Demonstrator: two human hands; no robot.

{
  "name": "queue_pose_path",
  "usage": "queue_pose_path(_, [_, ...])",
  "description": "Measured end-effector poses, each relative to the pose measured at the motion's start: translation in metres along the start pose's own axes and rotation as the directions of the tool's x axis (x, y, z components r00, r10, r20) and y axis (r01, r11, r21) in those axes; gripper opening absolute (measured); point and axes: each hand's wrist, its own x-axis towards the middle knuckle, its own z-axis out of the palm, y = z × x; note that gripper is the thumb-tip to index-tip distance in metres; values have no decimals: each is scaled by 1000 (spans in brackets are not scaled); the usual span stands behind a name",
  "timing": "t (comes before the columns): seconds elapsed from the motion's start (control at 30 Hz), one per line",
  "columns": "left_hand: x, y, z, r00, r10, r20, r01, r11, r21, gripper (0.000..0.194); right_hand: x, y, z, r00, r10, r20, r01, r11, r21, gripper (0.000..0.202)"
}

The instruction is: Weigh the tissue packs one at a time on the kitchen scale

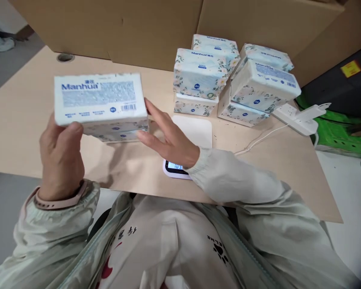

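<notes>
A pack of tissues (pixel 99 96) with blue Manhua print is raised and tilted over the left part of the table. My left hand (pixel 63 150) grips its near left corner, thumb on the printed face. At its right end my right hand (pixel 171 138) has finger and thumb spread around the corner, closed on the pack. Just below it shows the front of another tissue pack (pixel 123 136), partly hidden. Under my right wrist lies a white digital scale (pixel 195 128), its lit display (pixel 176 165) partly covered by my hand and sleeve.
Stacked floral tissue packs (pixel 198 74) stand at the back, with more packs (pixel 258 86) to their right. A white power strip (pixel 297 118) with a cable lies at the right edge. Cardboard (pixel 153 32) walls the back; a green crate (pixel 343 132) is beyond the table.
</notes>
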Motion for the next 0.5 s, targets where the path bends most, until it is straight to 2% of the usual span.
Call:
queue_pose_path(0.1, [-3, -4, 0, 986, 128, -104, -123, 991, 58, 34, 6, 6, 13, 992, 107, 64, -112, 989, 95, 106])
queue_pose_path(0.17, [-14, -3, 3, 979, 112, -171, -110, 994, 24, 34, -2, 3, 11, 979, 190, 68, -198, 970, 140, 109])
queue_pose_path(0.2, [-22, -2, 5, 967, 71, -244, -80, 996, -27, 34, -9, -1, 8, 971, 233, 60, -239, 958, 155, 108])
queue_pose_path(0.23, [-31, -1, 6, 951, -22, -307, -9, 995, -99, 30, -16, -4, 3, 961, 272, 51, -276, 947, 166, 105])
queue_pose_path(0.27, [-39, 1, 7, 926, -164, -340, 102, 976, -194, 23, -24, -7, -1, 953, 300, 44, -303, 937, 173, 101])
queue_pose_path(0.3, [-46, 4, 8, 888, -337, -312, 244, 922, -302, 20, -33, -10, -6, 949, 313, 40, -315, 933, 176, 95])
queue_pose_path(0.37, [-52, 9, 10, 782, -610, -127, 497, 734, -463, 37, -48, -15, -12, 949, 312, 39, -314, 934, 169, 84])
queue_pose_path(0.4, [-50, 12, 11, 738, -674, -30, 574, 651, -497, 53, -54, -17, -15, 950, 309, 40, -312, 936, 160, 80])
queue_pose_path(0.43, [-46, 14, 14, 718, -695, 39, 611, 602, -515, 69, -60, -20, -16, 951, 307, 41, -310, 939, 151, 78])
queue_pose_path(0.5, [-30, 19, 19, 745, -659, 107, 603, 596, -531, 91, -69, -26, -18, 952, 305, 39, -307, 941, 140, 76])
